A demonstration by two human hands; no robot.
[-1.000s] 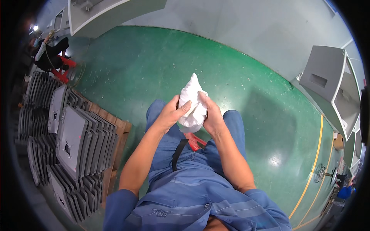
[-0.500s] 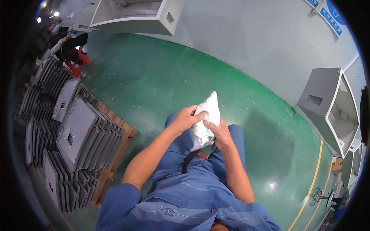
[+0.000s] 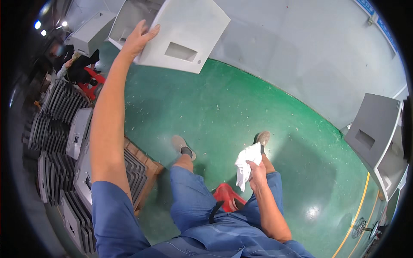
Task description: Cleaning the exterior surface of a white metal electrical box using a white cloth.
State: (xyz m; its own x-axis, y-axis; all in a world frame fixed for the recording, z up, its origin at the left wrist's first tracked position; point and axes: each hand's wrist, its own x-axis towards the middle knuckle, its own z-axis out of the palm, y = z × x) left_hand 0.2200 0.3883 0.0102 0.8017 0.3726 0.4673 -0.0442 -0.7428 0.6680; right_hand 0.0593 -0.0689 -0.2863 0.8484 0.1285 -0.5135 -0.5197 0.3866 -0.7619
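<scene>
My left hand [image 3: 138, 39] reaches far forward to a light grey box-shaped housing [image 3: 193, 28]. Its fingers hook over the rim of the open side, with the thumb along the edge; the fingertips are partly hidden inside. A rectangular recess shows in the housing's side wall. Above my right thigh, my right hand [image 3: 257, 174] grips a crumpled white cloth [image 3: 244, 160], which hangs loosely from the fingers.
Stacked grey panels [image 3: 53, 133] stand on the left beside a wooden pallet [image 3: 150, 172]. Behind them a person sits on a red stool [image 3: 91, 86]. Another grey housing [image 3: 370, 137] is at the right, near a fan [image 3: 363, 228]. A red seat [image 3: 224, 194] shows beneath me.
My hands have parted. The left let go of the cloth and went forward to the housing, which now appears turned and closer; the right lowered with the cloth.
</scene>
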